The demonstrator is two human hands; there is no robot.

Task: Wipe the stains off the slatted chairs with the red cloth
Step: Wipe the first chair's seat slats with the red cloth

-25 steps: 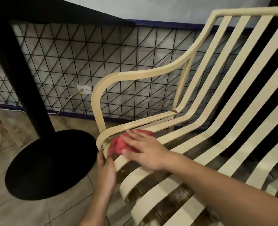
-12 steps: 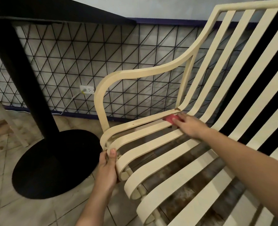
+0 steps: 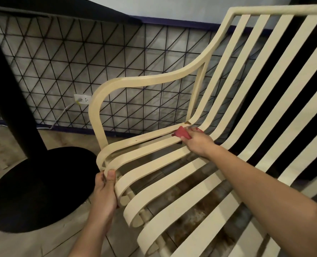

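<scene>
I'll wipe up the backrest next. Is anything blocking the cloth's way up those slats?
Nothing visible does. The red cloth in the right hand lies at the seat bend; the backrest slats above run bare to the top rail. The armrest post stands beside it.

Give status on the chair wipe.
Done: cannot tell; slats look evenly pale. In hand: right hand holds the red cloth at the rear of the leftmost seat slat; left hand grips the front edge of the slatted chair. Left: likely the remaining ones and the backrest.
</scene>
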